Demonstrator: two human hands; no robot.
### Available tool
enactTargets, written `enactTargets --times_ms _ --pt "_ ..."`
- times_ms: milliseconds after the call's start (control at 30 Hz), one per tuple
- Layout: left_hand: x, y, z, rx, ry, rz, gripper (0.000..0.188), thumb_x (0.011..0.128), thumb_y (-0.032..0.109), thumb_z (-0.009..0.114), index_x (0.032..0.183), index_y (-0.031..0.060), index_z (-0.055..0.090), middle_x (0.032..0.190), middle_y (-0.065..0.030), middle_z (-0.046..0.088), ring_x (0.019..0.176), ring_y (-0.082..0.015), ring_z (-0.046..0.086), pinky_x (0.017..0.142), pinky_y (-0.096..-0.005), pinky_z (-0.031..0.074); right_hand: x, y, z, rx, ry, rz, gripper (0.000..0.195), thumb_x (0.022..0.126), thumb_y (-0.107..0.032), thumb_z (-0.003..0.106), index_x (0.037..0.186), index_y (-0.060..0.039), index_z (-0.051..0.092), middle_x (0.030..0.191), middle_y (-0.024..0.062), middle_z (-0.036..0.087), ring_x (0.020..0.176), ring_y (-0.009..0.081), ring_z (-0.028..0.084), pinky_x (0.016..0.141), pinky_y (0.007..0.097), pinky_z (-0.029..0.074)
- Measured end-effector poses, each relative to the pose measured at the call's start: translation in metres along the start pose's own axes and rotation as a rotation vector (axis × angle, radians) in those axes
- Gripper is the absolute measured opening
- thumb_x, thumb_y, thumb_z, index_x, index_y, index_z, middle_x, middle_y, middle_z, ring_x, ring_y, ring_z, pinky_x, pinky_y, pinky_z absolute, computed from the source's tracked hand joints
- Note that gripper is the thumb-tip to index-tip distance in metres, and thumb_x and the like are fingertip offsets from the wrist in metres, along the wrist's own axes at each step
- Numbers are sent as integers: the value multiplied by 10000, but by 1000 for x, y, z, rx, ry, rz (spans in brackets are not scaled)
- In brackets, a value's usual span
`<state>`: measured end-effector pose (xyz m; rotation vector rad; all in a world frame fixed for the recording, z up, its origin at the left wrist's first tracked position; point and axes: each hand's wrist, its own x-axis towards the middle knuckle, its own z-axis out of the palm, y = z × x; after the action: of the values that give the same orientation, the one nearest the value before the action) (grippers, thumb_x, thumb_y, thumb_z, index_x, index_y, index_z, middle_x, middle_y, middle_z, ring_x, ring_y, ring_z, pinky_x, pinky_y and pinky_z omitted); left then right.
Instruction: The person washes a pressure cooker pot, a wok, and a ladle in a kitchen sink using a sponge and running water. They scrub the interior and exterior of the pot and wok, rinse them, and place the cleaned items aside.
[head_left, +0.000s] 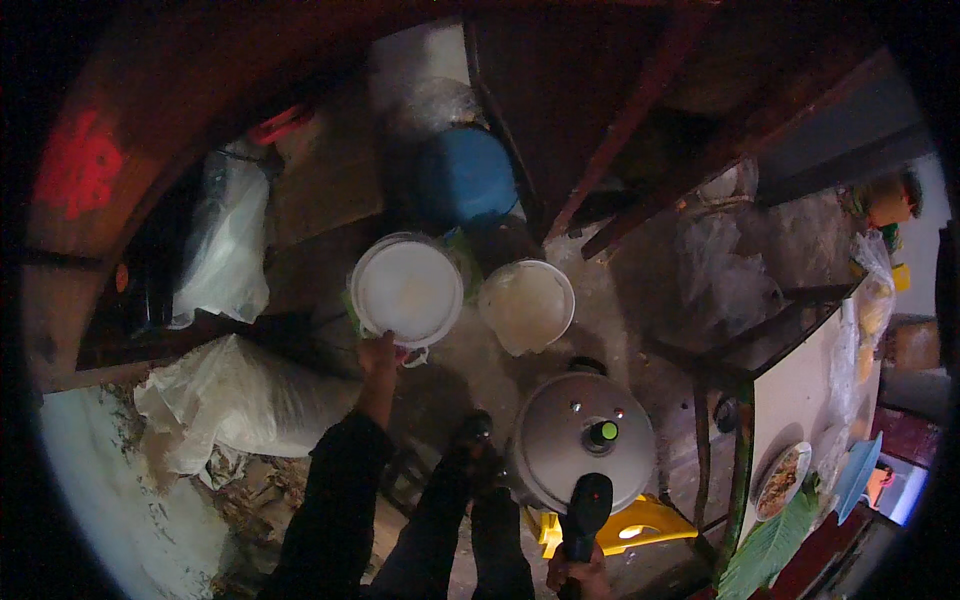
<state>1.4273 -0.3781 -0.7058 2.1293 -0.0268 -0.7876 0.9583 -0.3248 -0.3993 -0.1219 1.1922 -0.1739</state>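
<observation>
My left hand is at the near rim of a white lidded bucket, its fingers against the edge beside a white handle piece; whether they grip it cannot be made out. My right hand is closed around the long black handle of a large metal pressure cooker, at the lower right. The cooker's lid is on, with a green-topped valve near its middle. Between the two hands and farther off stands an open white tub with pale contents that I cannot identify.
A yellow plastic stool is by the cooker. A blue round container stands behind the buckets. White sacks lie at left. At right, a table bears a plate of food and a green leaf.
</observation>
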Motion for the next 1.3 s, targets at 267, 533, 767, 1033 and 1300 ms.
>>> enactTargets --times_ms 267,533,767,1033,1300 --pt "-75 34 34 114 -134 45 285 772 209 640 944 -11 587 775 -141 631 658 -255 636 514 -328 534 14 5 3 44 45 -51 234 682 -124 653 859 -25 535 638 83 546 527 190 544 511 305 463" --pt "-90 30 133 64 -371 -126 331 752 207 628 955 -48 569 825 -148 618 635 -249 649 457 -341 542 31 20 0 61 99 -62 258 678 -137 663 873 -26 534 641 81 548 525 188 546 508 302 460" --pt "-50 -17 186 98 -425 -249 381 750 211 651 978 -81 564 821 -159 634 557 -264 644 413 -354 538 47 34 -15 86 141 -57 279 674 -148 672 885 -28 533 644 79 550 524 187 547 505 299 458" --pt "-110 -10 176 994 -138 845 512 809 314 573 1224 26 495 1214 -177 500 1097 -293 509 836 -500 424 46 38 -25 72 124 -76 304 670 -161 682 899 -29 532 647 77 552 523 186 549 501 296 456" --pt "-121 23 145 1084 -322 1035 522 847 299 529 1311 74 448 1279 -124 486 1165 -301 451 949 -539 321 58 17 -20 -231 26 -217 328 665 -174 693 913 -31 531 650 75 555 521 185 551 497 292 453"
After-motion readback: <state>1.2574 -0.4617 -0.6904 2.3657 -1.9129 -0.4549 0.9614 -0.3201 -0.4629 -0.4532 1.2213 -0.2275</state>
